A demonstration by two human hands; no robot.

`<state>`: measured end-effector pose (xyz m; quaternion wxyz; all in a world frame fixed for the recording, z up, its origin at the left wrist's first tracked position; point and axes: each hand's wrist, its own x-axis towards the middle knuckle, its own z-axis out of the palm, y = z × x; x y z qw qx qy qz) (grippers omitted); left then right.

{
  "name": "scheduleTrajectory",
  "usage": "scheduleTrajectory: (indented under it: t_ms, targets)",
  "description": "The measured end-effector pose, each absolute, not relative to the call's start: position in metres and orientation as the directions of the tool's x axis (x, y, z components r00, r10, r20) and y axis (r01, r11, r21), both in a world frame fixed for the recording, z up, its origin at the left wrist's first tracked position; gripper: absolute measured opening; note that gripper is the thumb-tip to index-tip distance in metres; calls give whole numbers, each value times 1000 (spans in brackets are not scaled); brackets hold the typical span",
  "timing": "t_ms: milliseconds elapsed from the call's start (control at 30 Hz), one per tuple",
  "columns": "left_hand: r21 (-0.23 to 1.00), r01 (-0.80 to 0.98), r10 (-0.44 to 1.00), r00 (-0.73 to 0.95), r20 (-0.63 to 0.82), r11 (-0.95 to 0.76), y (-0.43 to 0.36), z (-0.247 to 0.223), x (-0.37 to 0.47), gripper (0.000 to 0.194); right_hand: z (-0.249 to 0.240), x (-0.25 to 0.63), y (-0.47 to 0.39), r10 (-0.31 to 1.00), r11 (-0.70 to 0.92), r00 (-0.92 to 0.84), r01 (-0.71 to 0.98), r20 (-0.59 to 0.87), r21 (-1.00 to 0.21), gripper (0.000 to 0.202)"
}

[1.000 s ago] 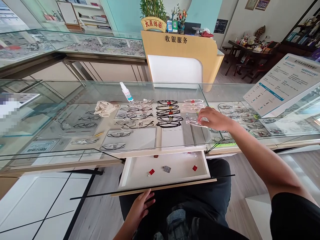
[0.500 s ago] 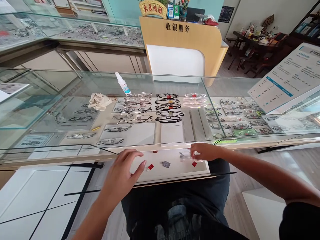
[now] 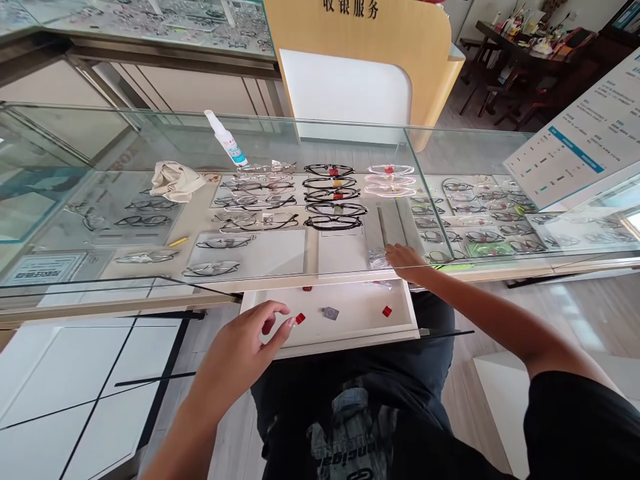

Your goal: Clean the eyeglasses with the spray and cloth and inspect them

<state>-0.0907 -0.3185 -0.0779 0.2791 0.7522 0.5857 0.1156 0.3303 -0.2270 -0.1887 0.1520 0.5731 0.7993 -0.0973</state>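
My right hand [image 3: 407, 262] is closed on a small see-through plastic packet [image 3: 379, 259] at the near edge of the glass counter; what is inside it is too unclear to tell. My left hand [image 3: 263, 327] hovers over the left side of an open white drawer [image 3: 350, 338], thumb and fingers curved and apart, with nothing between them. Just beyond the left thumb is a small red piece [image 3: 301, 319]. In the drawer also lie a grey tag-like piece [image 3: 330, 313], another red piece [image 3: 387, 311] and some clear plastic [image 3: 383, 284] near the back.
On the glass counter [image 3: 260, 275] stands a white spray bottle [image 3: 227, 140] beside a crumpled beige cloth [image 3: 175, 181]. Rows of eyeglasses [image 3: 333, 195] show in the middle. A printed sign [image 3: 580, 140] leans at the right. Behind is a wooden cashier desk [image 3: 350, 40].
My right hand has lifted from the drawer to the counter edge, carrying the clear packet. My left hand has stayed near the left red piece. The view has tilted downward.
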Motion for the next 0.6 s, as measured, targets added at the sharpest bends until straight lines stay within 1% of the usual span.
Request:
scheduleTrajectory:
  t_ms: [133, 300, 600]
  targets:
    - [559, 816, 950, 275, -149, -148, -319, -78, -92, 55, -194, 334, -225, 890, 323, -284, 945, -356, 52, 46]
    - [556, 821, 946, 272, -176, -132, -319, -78, -92, 57, -192, 338, -222, 902, 308, -262, 948, -344, 86, 43]
    - [543, 834, 948, 249, -200, -104, -318, -80, -92, 60, -185, 336, -224, 912, 263, -220, 961, -346, 82, 42]
